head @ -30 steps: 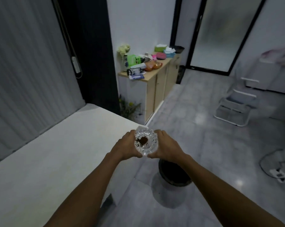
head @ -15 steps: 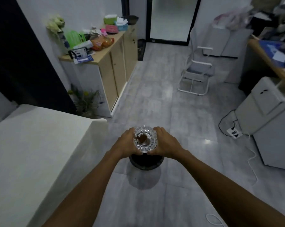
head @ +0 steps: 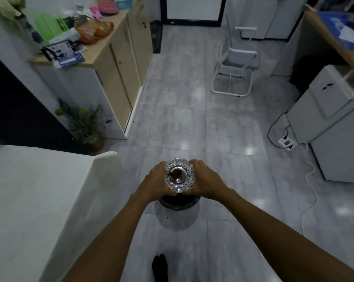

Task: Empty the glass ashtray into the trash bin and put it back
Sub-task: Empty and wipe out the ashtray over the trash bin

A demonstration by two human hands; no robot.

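Glass ashtray [head: 179, 174] level, brown residue inside, clasped by left hand [head: 157, 181] and right hand [head: 205, 181] fingers, directly over black trash bin [head: 179, 202]. Tip slowly, low, rim inside bin mouth

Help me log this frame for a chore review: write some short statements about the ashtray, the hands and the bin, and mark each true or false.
1. Both hands hold the glass ashtray, the left hand on one side and the right hand on the other. True.
2. The ashtray is already empty. False: a brown clump lies in its bowl.
3. The ashtray is held upright. True.
4. The trash bin stands on the white table. False: it stands on the floor, below the hands.
5. The ashtray rests on the table. False: it is held in the air, over the bin.
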